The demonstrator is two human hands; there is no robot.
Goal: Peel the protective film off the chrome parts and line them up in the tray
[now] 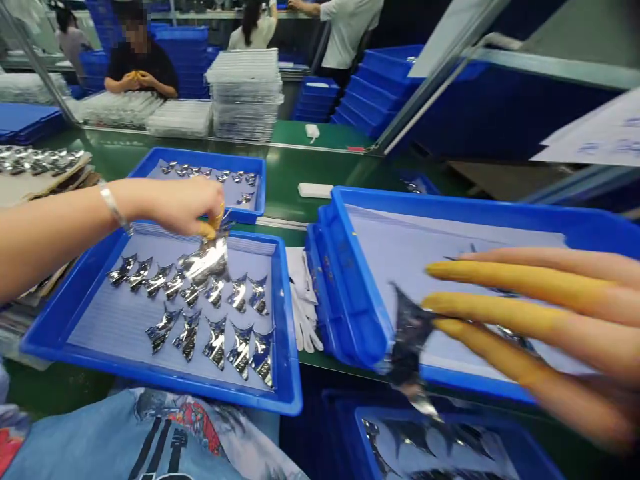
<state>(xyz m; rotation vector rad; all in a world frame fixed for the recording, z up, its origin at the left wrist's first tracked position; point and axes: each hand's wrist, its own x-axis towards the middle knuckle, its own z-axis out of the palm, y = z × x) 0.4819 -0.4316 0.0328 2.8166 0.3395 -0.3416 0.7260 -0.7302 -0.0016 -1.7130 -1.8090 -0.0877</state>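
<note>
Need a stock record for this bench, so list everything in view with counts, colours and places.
Plastic trays: four, blue, one far, one near left, one right, one lower front right.
Green bench: one, green, under the trays.
Foil pieces: about thirteen, silver, in two rows in the near left tray; more in the other trays.
Cotton gloves: one pile, white, between the near trays.
White block: one, white, on the bench.
Clear tray stack: one, translucent, beyond the far tray.
Seated co-worker: one, dark top, across the bench.
Other co-workers: three, further back.
Left hand: one, yellow finger covers, pinching a foil piece above the near left tray.
Right hand: one, yellow finger covers, over the right tray beside a blurred dark foil piece.
</note>
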